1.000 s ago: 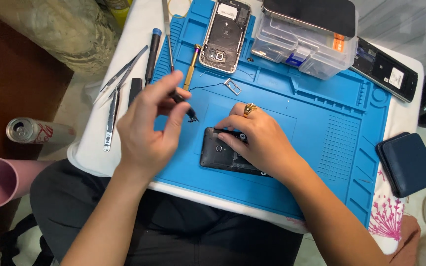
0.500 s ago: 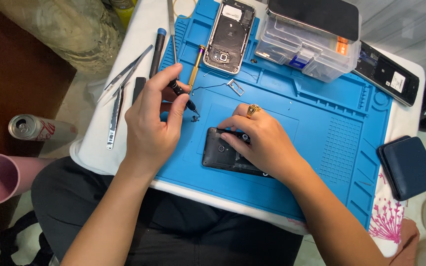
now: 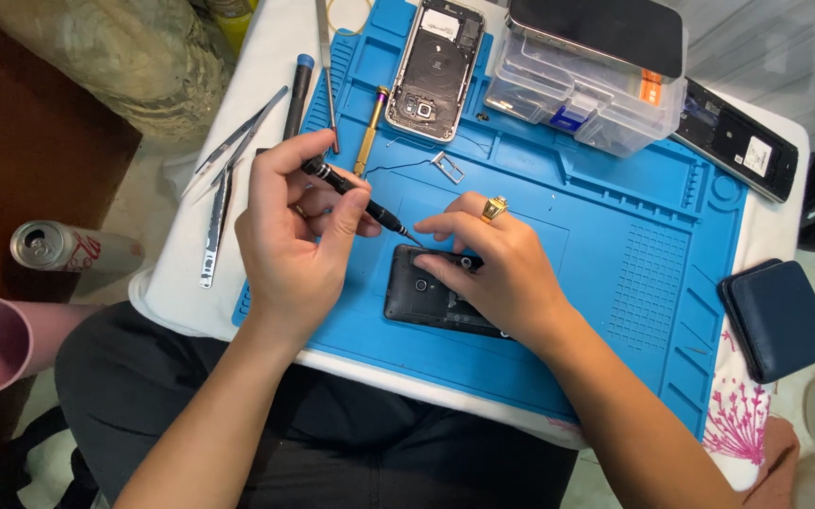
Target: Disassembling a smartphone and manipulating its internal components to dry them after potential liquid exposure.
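now your left hand (image 3: 290, 240) pinches a black screwdriver (image 3: 356, 196), tip at the dark phone (image 3: 431, 300) on the blue mat (image 3: 615, 245), while your right hand (image 3: 497, 269) presses flat on it.

A slim black metal precision screwdriver (image 3: 351, 193) slants downward, its tip at the top edge of a black opened phone body (image 3: 426, 300). The phone lies flat on the blue mat, camera side up.
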